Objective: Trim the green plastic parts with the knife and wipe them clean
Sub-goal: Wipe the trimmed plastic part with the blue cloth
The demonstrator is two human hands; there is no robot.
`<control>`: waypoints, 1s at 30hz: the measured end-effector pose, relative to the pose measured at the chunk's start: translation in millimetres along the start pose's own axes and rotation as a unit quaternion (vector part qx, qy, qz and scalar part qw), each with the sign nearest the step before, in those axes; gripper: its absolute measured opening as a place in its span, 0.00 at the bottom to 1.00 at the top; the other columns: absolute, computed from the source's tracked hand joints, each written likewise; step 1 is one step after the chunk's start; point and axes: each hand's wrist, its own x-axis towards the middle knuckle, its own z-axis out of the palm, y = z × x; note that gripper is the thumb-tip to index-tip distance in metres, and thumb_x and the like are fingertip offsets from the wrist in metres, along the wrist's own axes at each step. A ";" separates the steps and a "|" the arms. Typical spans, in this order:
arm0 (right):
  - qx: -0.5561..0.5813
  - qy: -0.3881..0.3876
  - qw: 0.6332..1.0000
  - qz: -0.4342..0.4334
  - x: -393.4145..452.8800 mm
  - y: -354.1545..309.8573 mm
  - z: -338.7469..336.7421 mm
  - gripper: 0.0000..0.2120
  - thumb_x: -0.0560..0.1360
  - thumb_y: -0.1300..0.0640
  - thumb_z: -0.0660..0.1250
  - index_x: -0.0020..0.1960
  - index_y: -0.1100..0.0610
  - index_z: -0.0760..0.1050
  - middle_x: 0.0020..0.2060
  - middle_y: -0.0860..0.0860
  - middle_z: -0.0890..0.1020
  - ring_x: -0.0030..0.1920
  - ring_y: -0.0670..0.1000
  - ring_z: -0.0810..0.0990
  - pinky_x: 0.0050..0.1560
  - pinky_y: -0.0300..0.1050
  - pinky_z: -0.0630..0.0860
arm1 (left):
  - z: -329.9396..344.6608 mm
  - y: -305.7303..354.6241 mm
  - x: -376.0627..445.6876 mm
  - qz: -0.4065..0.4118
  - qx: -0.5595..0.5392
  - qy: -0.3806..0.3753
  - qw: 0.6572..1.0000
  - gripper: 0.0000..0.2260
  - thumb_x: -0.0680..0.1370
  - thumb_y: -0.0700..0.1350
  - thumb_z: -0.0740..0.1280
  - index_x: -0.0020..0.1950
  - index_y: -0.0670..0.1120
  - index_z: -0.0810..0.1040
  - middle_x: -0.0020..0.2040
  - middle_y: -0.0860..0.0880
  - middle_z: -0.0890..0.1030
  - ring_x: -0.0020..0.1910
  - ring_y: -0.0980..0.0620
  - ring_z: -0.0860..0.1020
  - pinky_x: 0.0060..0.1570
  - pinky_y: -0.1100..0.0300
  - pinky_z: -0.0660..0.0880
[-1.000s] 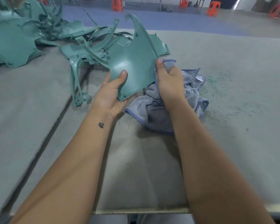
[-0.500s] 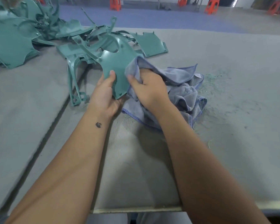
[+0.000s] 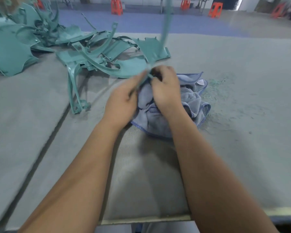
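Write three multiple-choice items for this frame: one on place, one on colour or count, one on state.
1. Where do the green shavings lie?
A. right of the cloth
B. on the pile of parts
C. at the near table edge

2. What colour are the stools in the background?
A. blue
B. orange-red
C. white

3. How is the green part held?
A. flat on the table
B. raised, seen edge-on
C. wrapped fully in cloth

Answers: 1 A, the specks sit on the table beside the blue cloth; 2 B, all are orange-red; 3 B, left hand and right hand hold it standing up.
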 end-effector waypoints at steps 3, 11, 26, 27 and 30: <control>0.153 0.062 0.979 0.119 11.3 0.5 -16.7 0.10 0.73 0.67 0.60 0.46 0.54 0.74 0.41 0.48 0.77 0.40 0.48 0.75 0.40 0.39 0.72 | 3.7 -5.8 -2.5 0.002 0.087 -0.120 0.989 0.28 0.74 0.36 0.55 0.72 0.55 0.71 0.71 0.53 0.72 0.69 0.59 0.69 0.68 0.61 0.68; 0.413 0.141 0.864 0.251 27.4 20.3 -49.1 0.08 0.77 0.52 0.66 0.43 0.54 0.72 0.26 0.48 0.66 0.24 0.47 0.61 0.25 0.38 0.63 | -11.0 3.7 -3.3 0.089 0.207 -0.096 0.969 0.27 0.69 0.37 0.57 0.64 0.54 0.79 0.65 0.51 0.78 0.67 0.46 0.70 0.64 0.51 0.70; 0.165 0.137 0.958 0.190 17.4 34.4 -23.1 0.13 0.70 0.52 0.58 0.46 0.57 0.77 0.29 0.49 0.75 0.29 0.49 0.73 0.34 0.49 0.75 | -17.7 -2.3 2.7 -0.225 -0.187 0.030 0.956 0.31 0.77 0.40 0.69 0.75 0.56 0.61 0.70 0.47 0.71 0.66 0.53 0.73 0.57 0.63 0.72; 0.161 0.138 0.959 0.190 15.3 33.7 -23.2 0.13 0.70 0.51 0.57 0.46 0.57 0.77 0.30 0.50 0.76 0.31 0.50 0.74 0.36 0.51 0.78 | -16.7 -4.7 4.1 -0.261 -0.172 0.042 0.949 0.26 0.77 0.41 0.70 0.73 0.51 0.67 0.65 0.45 0.75 0.60 0.51 0.77 0.57 0.59 0.75; 0.161 0.120 0.961 0.190 8.5 28.2 -28.5 0.07 0.76 0.55 0.59 0.41 0.54 0.72 0.30 0.53 0.75 0.33 0.52 0.75 0.40 0.56 0.80 | -14.9 -16.2 5.7 -0.282 -0.092 0.052 0.954 0.12 0.75 0.44 0.72 0.57 0.42 0.80 0.50 0.45 0.82 0.46 0.50 0.81 0.53 0.55 0.79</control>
